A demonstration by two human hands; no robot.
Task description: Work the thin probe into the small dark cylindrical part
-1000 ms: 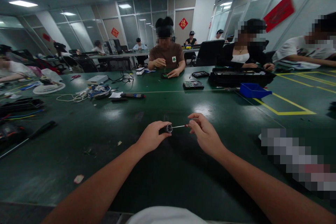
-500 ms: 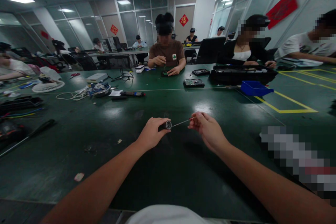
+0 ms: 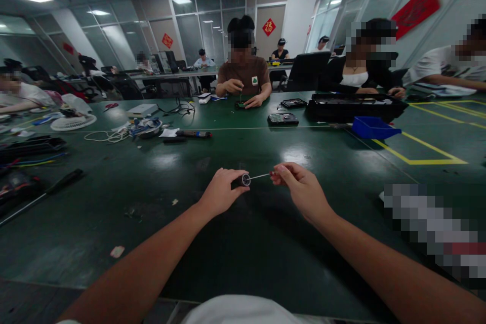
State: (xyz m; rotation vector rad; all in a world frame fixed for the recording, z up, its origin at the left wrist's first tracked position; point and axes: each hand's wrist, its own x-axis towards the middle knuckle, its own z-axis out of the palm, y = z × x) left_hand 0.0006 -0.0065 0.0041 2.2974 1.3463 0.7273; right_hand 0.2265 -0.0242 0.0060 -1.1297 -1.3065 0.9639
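Note:
Between the thumb and fingers of my left hand [image 3: 219, 193] is a short black cylinder [image 3: 246, 179], its round, light-rimmed end turned toward me and to the right. My right hand [image 3: 301, 187] pinches the handle of a thin screwdriver [image 3: 260, 176], whose slim metal shaft points left. The tip of the shaft reaches the cylinder's open end; how far in it goes, I cannot tell. Both hands are held above the green table [image 3: 212, 253]. My fingers cover most of the cylinder's body and of the screwdriver's handle.
A long black-handled screwdriver [image 3: 63, 181] lies at the left. Further back are a dark pen-like tool [image 3: 192, 134], a bundle of cables [image 3: 146, 127], a circuit board part [image 3: 283, 119], a blue bin [image 3: 374, 127] and a long black casing [image 3: 353, 107]. A co-worker [image 3: 243, 73] sits opposite.
My right hand has moved slightly left, bringing the screwdriver's tip from beside the cylinder's rim to its open end. My left hand keeps its hold. The view has shifted slightly.

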